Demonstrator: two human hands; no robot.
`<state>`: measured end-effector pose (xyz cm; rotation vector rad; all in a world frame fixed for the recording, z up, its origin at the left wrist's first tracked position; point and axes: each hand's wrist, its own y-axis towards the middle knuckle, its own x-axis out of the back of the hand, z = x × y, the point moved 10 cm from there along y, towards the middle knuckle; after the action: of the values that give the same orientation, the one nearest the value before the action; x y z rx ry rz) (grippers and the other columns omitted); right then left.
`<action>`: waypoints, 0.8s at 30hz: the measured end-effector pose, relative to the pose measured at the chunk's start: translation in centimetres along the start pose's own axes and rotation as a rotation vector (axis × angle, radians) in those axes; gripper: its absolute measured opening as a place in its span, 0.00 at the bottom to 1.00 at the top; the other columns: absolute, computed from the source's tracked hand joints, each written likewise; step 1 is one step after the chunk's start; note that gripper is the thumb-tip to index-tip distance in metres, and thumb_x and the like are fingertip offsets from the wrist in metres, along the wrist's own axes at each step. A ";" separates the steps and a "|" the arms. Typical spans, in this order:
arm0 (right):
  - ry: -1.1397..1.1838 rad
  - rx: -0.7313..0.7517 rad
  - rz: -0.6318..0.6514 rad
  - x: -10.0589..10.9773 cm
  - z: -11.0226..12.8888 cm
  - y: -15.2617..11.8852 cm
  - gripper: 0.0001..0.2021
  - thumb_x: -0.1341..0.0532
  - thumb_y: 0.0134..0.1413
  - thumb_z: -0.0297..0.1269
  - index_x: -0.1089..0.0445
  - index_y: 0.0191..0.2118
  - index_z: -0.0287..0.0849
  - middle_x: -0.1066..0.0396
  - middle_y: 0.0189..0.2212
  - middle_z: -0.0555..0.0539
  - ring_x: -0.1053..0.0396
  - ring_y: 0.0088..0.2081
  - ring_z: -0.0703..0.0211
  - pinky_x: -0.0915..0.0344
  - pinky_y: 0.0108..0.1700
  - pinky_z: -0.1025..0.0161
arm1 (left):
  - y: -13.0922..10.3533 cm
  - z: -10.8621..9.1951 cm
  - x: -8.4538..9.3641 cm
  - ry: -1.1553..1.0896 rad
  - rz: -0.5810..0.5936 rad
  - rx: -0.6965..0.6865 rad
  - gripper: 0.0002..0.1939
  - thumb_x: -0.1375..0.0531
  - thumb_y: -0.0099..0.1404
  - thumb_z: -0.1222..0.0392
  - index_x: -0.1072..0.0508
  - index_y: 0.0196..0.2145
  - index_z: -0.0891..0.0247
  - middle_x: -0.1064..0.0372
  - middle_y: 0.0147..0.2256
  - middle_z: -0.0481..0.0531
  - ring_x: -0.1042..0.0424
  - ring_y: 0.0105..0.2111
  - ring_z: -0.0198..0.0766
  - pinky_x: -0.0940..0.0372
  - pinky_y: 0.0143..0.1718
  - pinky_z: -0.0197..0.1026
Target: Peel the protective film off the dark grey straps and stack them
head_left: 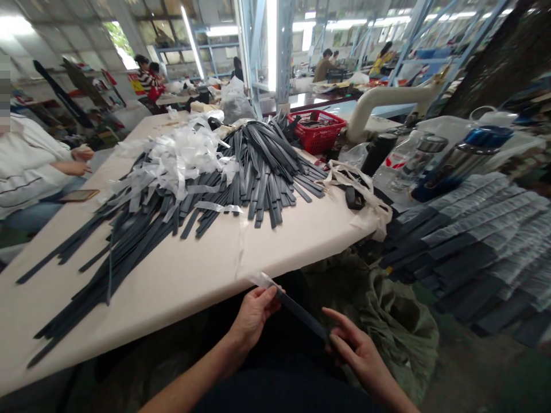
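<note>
A dark grey flat strip (303, 314) is stretched between my two hands, just off the table's near edge. My left hand (255, 312) pinches its upper end, where a piece of clear plastic film (260, 279) sticks out past the fingertips. At the lower end, my right hand (350, 344) grips the strip between thumb and bent fingers, with the index finger stretched out. On the table lies a large pile of similar dark strips (262, 166). A tangle of clear film pieces (185, 149) covers part of that pile.
The pale table (275, 246) has a red basket (316, 132) at its back. Bottles, including a blue-topped flask (469, 155), stand on the right. Film-wrapped strips (486, 246) lie below them. A person in white (32, 160) sits at the left, near a phone (80, 195).
</note>
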<state>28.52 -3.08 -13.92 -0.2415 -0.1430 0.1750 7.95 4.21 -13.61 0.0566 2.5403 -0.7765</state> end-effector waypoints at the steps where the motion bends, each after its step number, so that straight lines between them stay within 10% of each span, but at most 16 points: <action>1: 0.004 -0.022 -0.031 0.2 -0.7 -0.1 0.30 0.45 0.62 0.53 0.43 0.64 0.41 0.30 0.26 0.51 0.34 0.22 0.62 0.35 0.26 0.63 | -0.3 0.6 -0.3 0.030 0.031 0.025 0.21 0.26 0.47 0.48 0.19 0.34 0.65 0.22 0.36 0.55 0.26 0.36 0.37 0.34 0.41 0.38; 9: -0.066 0.206 0.068 -3.2 6.4 2.6 0.28 0.43 0.62 0.48 0.43 0.64 0.44 0.28 0.31 0.49 0.32 0.25 0.62 0.32 0.30 0.63 | -2.3 2.5 -4.7 0.174 0.282 0.015 0.14 0.32 0.57 0.53 0.19 0.35 0.68 0.23 0.33 0.56 0.28 0.34 0.40 0.36 0.44 0.42; 17: 0.035 -0.040 -0.029 3.8 -2.8 -2.3 0.30 0.41 0.60 0.54 0.41 0.63 0.44 0.29 0.26 0.50 0.35 0.21 0.62 0.36 0.24 0.64 | -1.9 1.4 -2.6 0.198 0.121 -0.030 0.19 0.30 0.54 0.48 0.18 0.38 0.65 0.22 0.42 0.60 0.28 0.45 0.47 0.37 0.47 0.43; 24: -0.022 0.131 -0.009 -1.4 3.1 1.6 0.30 0.42 0.61 0.54 0.41 0.63 0.45 0.27 0.30 0.49 0.33 0.23 0.62 0.34 0.27 0.64 | -2.9 2.9 -5.9 0.305 0.325 -0.037 0.17 0.31 0.56 0.49 0.17 0.36 0.66 0.22 0.31 0.55 0.26 0.36 0.45 0.37 0.46 0.44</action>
<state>26.39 -1.12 -11.48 -0.1083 -0.1542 0.1773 13.93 0.80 -11.52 0.6021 2.7251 -0.6293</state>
